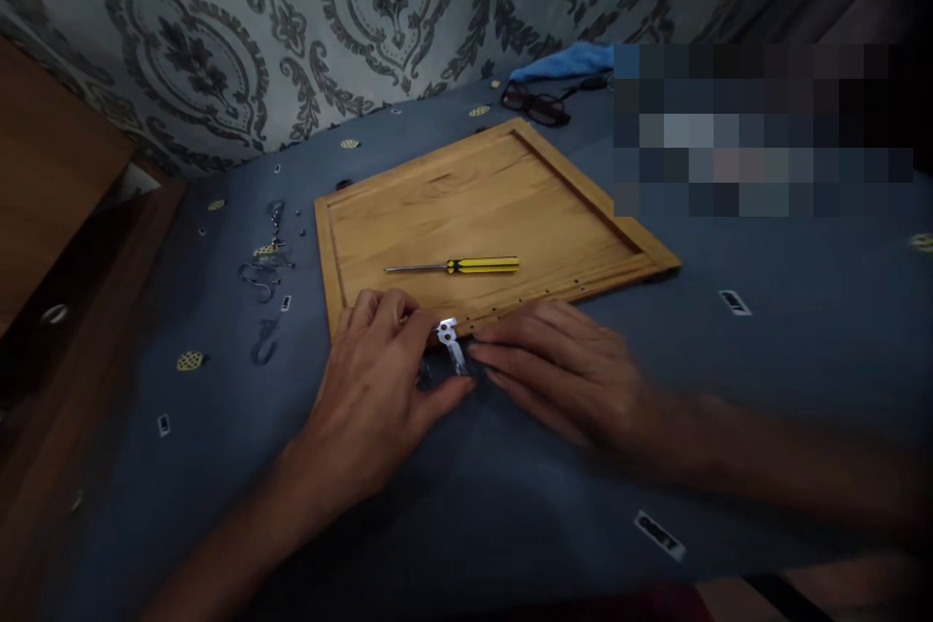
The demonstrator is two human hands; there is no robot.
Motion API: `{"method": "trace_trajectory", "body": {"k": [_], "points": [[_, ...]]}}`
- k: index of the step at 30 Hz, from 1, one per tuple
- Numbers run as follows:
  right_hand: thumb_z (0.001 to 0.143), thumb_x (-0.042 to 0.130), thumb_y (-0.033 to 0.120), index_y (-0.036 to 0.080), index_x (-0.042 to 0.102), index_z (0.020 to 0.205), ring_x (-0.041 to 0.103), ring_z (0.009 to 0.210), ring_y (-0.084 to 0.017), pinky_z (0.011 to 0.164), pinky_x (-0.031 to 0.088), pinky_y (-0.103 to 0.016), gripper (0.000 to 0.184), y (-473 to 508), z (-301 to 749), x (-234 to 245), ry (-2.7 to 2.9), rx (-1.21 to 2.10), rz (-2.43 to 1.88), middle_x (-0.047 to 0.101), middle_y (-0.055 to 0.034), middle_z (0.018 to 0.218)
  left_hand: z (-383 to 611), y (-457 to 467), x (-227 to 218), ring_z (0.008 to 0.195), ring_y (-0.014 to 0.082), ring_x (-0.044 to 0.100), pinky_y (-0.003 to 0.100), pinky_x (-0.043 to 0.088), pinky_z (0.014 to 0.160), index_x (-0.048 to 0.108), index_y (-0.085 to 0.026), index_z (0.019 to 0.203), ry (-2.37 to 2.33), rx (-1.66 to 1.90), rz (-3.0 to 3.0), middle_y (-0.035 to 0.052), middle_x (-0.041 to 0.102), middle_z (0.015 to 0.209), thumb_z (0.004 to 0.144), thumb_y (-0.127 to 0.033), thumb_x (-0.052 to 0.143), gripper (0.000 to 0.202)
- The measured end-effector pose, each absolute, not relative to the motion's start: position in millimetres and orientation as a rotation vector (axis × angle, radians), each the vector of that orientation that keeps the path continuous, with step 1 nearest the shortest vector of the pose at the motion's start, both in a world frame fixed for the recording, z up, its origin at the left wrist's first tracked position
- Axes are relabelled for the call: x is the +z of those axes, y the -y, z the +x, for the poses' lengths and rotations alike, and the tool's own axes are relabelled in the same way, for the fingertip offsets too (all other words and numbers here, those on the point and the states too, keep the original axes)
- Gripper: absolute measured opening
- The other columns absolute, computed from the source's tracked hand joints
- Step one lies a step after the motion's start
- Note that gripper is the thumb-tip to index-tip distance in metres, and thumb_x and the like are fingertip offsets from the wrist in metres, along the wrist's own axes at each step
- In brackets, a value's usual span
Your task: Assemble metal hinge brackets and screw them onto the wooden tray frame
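Pinching a small metal bracket (450, 342) at the near edge of the wooden panel (510, 194), your left hand (379, 384) is clamped on it. Your right hand (565, 371) touches it fingertip-first; grip blurred, cannot tell. Yellow screwdriver (466, 265) lies farther on the panel.

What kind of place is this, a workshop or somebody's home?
Probably a room at home, not a workshop: ornate patterned wallpaper, a printed blue cloth covering the surface, and eyeglasses lying near the wooden panel.
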State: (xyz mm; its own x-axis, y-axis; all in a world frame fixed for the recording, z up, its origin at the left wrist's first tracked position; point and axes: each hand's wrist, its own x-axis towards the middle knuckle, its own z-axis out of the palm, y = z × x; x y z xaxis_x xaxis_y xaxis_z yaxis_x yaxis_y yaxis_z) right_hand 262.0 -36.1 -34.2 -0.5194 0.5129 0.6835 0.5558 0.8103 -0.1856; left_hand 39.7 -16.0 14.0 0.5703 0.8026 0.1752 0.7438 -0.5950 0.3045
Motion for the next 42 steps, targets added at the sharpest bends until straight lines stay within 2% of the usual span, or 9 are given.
{"method": "trace_trajectory", "body": {"k": [5, 9, 16, 23, 27, 33, 42], "points": [[0.103, 0.058, 0.013, 0.013, 0.065, 0.130, 0.072, 0.117, -0.026, 0.100, 0.062, -0.046, 0.028, 25, 264, -42, 2.242, -0.067, -0.758, 0.079, -0.0137, 0.122, 39, 13, 7, 0.102, 0.0295, 0.057, 0.048, 0.050, 0.089, 0.072, -0.020, 0.113, -1.313, 0.406, 2.598, 0.0066, 0.064, 0.106, 0.089, -0.035, 0.083, 0.030], [0.104, 0.056, 0.014, 0.010, 0.069, 0.128, 0.071, 0.122, -0.026, 0.105, 0.061, -0.047, 0.028, 21, 261, -47, 2.284, -0.072, -0.759, 0.079, -0.0151, 0.125, 39, 13, 7, 0.103, 0.0286, 0.057, 0.047, 0.050, 0.091, 0.071, -0.022, 0.116, -1.311, 0.407, 2.582, 0.0063, 0.064, 0.108, 0.090, -0.033, 0.081, 0.030], [0.106, 0.051, 0.015, 0.007, 0.071, 0.128, 0.071, 0.122, -0.028, 0.108, 0.060, -0.051, 0.031, 18, 260, -51, 2.379, -0.092, -0.759, 0.078, -0.0160, 0.129, 40, 13, 5, 0.102, 0.0286, 0.057, 0.047, 0.049, 0.091, 0.071, -0.020, 0.112, -1.305, 0.421, 2.591, 0.0066, 0.065, 0.107, 0.090, -0.031, 0.082, 0.027], [0.106, 0.051, 0.015, 0.013, 0.071, 0.129, 0.071, 0.122, -0.026, 0.108, 0.058, -0.053, 0.031, 18, 261, -50, 2.375, -0.057, -0.770, 0.079, -0.0135, 0.128, 34, 10, 11, 0.101, 0.0279, 0.059, 0.045, 0.050, 0.089, 0.068, -0.022, 0.101, -1.354, 0.451, 2.547, 0.0054, 0.067, 0.106, 0.088, -0.037, 0.084, 0.025], [0.106, 0.051, 0.015, 0.011, 0.071, 0.128, 0.072, 0.121, -0.027, 0.108, 0.060, -0.051, 0.031, 18, 261, -49, 2.383, -0.050, -0.745, 0.079, -0.0133, 0.127, 32, 10, 11, 0.102, 0.0274, 0.059, 0.045, 0.050, 0.090, 0.068, -0.021, 0.103, -1.342, 0.458, 2.519, 0.0049, 0.067, 0.106, 0.087, -0.038, 0.085, 0.028], [0.105, 0.053, 0.015, 0.016, 0.069, 0.137, 0.070, 0.127, -0.027, 0.111, 0.057, -0.055, 0.036, 18, 261, -51, 2.388, 0.015, -0.767, 0.078, -0.0135, 0.131, 34, 11, 4, 0.106, 0.0276, 0.059, 0.045, 0.050, 0.094, 0.069, -0.023, 0.106, -1.324, 0.465, 2.511, 0.0041, 0.067, 0.107, 0.088, -0.039, 0.085, 0.028], [0.104, 0.053, 0.014, 0.012, 0.070, 0.131, 0.070, 0.123, -0.027, 0.109, 0.057, -0.052, 0.032, 18, 260, -52, 2.388, -0.041, -0.765, 0.079, -0.0126, 0.130, 37, 11, 2, 0.104, 0.0288, 0.059, 0.047, 0.050, 0.092, 0.070, -0.020, 0.108, -1.301, 0.447, 2.512, 0.0055, 0.068, 0.105, 0.088, -0.035, 0.085, 0.030]]}}
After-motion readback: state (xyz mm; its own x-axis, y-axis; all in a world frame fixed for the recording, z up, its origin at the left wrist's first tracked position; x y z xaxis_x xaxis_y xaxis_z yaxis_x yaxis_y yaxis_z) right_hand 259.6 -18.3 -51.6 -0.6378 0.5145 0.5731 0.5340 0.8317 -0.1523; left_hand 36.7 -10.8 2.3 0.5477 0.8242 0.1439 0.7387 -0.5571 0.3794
